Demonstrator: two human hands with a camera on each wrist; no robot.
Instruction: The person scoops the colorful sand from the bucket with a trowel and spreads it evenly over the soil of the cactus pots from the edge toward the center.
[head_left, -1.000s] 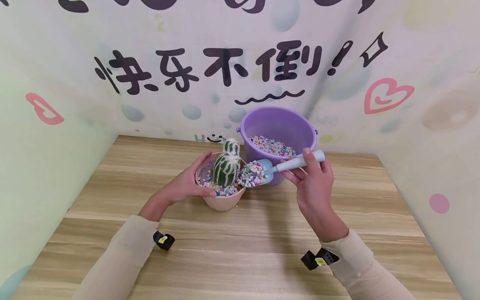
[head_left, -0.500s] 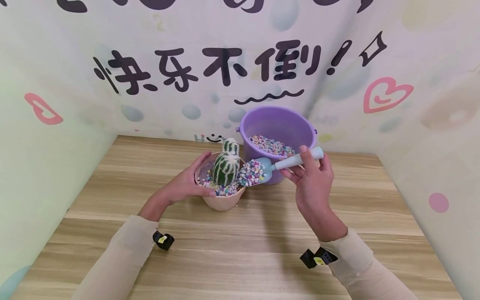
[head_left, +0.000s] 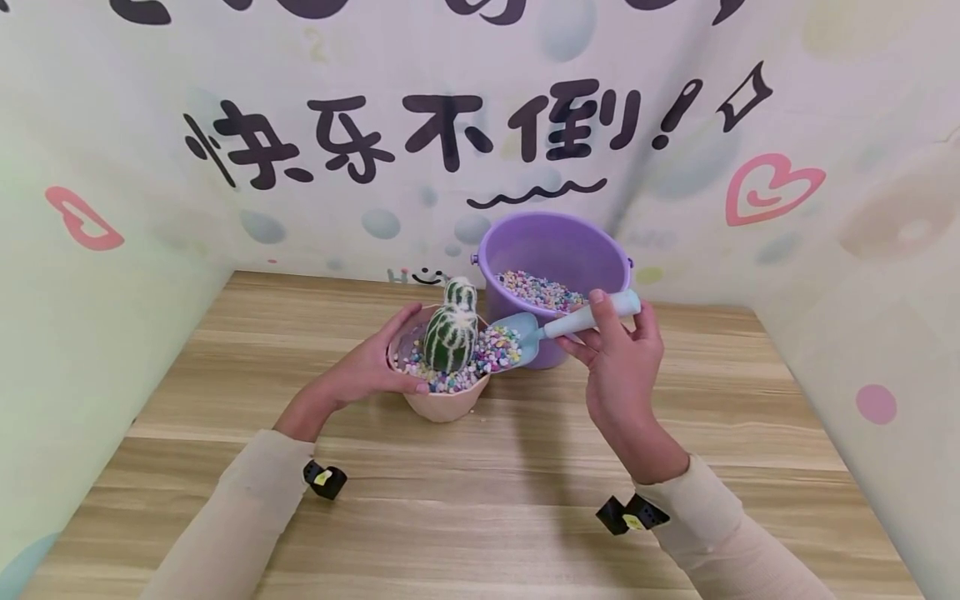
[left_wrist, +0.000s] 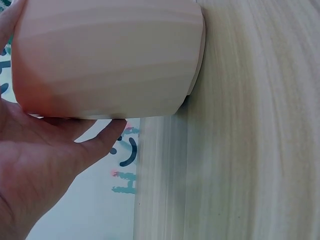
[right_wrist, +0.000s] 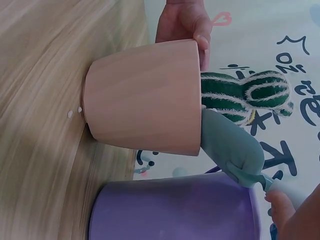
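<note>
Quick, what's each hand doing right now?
Left hand: closed round the side of the pink cactus pot.
Right hand: closed, holding the pale blue scoop by its handle.

On the table (head_left: 465, 517), a flowerpot (head_left: 444, 408) stands left of a bucket (head_left: 555, 246) and slightly before it. A cactus (head_left: 450, 340) and pebbles (head_left: 453, 382) sit in the pot; more pebbles (head_left: 534, 289) lie in the bucket. The left hand (head_left: 375, 364) is at the pot's left side; a trowel (head_left: 527, 336), in the right hand (head_left: 622, 367), bears pebbles (head_left: 498, 348) at the pot's right rim.
</note>
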